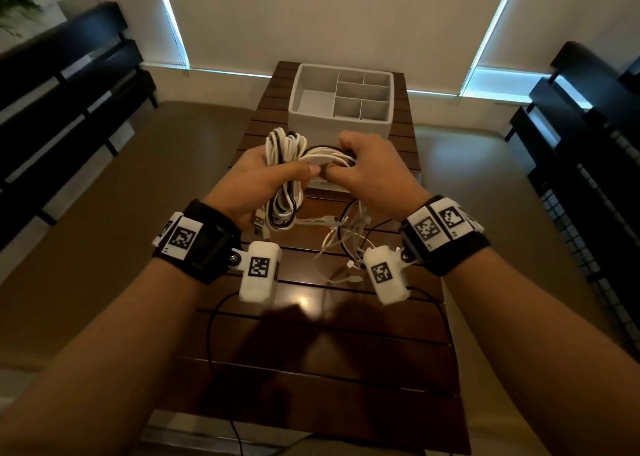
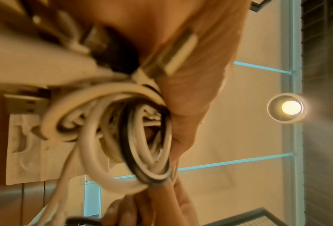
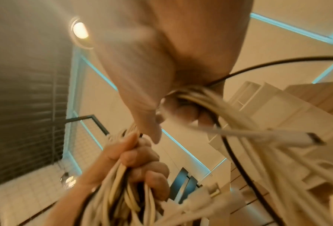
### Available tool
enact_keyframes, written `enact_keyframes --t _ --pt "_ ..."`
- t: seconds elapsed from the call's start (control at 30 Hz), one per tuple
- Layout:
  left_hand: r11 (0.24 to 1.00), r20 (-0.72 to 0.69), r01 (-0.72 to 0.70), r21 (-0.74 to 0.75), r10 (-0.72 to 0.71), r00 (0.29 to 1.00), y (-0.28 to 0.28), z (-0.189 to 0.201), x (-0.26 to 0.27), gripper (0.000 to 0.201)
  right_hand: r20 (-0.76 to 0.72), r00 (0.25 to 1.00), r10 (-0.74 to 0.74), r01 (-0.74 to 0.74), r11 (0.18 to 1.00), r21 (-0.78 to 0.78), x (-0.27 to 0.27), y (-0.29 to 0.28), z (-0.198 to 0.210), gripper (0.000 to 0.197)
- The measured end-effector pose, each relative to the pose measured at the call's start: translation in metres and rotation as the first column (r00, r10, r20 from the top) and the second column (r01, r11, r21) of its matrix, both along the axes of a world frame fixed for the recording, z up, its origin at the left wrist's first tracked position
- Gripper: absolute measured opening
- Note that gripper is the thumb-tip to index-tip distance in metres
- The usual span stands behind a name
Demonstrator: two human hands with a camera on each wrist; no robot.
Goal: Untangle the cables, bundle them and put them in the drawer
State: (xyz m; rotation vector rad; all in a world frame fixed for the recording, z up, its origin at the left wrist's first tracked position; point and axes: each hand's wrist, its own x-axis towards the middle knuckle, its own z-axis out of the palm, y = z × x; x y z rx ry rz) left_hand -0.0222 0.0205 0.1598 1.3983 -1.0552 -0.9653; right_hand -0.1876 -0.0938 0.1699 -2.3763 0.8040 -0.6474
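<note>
- The left hand [image 1: 258, 178] is gripping a coiled bundle of cables [image 1: 284, 164], white and black together; its fingers are curled around the coil and its thumb is lying across the front.
- The right hand [image 1: 367, 175] is pinching several white strands [image 1: 329, 159] that are running across from the bundle; its fingers are closed on them.
- Both hands are being held above the bench [image 1: 311, 334], on the near side of the organiser box [image 1: 341, 98], and the two thumbs are almost touching.
- Loose cable ends [image 1: 343, 244] are hanging down from the hands, with white plugs on them; they are reaching the bench on the near side of the organiser box.
- One thin black cable [image 1: 211, 331] is lying on the bench, further from the organiser box than the hands, and is running to the near edge.
- In the left wrist view the coil [image 2: 127, 137] is lying against the palm, and a flat metal plug [image 2: 171, 61] is showing beside it.
- In the right wrist view the strands [image 3: 200, 97] are passing under the curled fingers [image 3: 183, 111] of the right hand, and a white plug [image 3: 297, 139] is sticking out.
- The organiser box is standing open on the far part of the bench.
</note>
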Motion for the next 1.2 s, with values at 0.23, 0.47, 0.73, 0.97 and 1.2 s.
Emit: enact_keyframes --t 0.23,0.47,0.73,0.97,1.2 --pt "0.996 -0.239 0.067 -0.059 -0.079 0.968 0.011 -0.004 0.015 0.017 0.146 0.98 0.134 -0.168 0.951 0.259 -0.018 -0.003 -0.002 0.022" --pt "0.997 -0.258 0.019 -0.073 -0.038 0.966 0.009 -0.005 0.009 0.011 0.087 0.991 0.104 -0.119 0.977 0.179 -0.01 -0.001 -0.014 0.015" --pt "0.999 -0.303 -0.037 -0.016 0.03 0.952 0.004 -0.015 -0.008 0.021 0.174 0.984 -0.027 -0.031 0.946 0.323 0.007 0.019 -0.017 0.023" --pt "0.996 -0.203 -0.03 -0.08 0.013 0.979 0.003 -0.01 -0.019 0.027 0.317 0.943 -0.102 -0.1 0.822 0.561 0.017 0.038 -0.012 0.021" --pt "0.998 -0.205 0.016 -0.068 -0.03 0.978 0.006 -0.006 -0.019 0.03 0.357 0.921 -0.159 -0.116 0.761 0.638 0.013 0.044 -0.004 0.023"
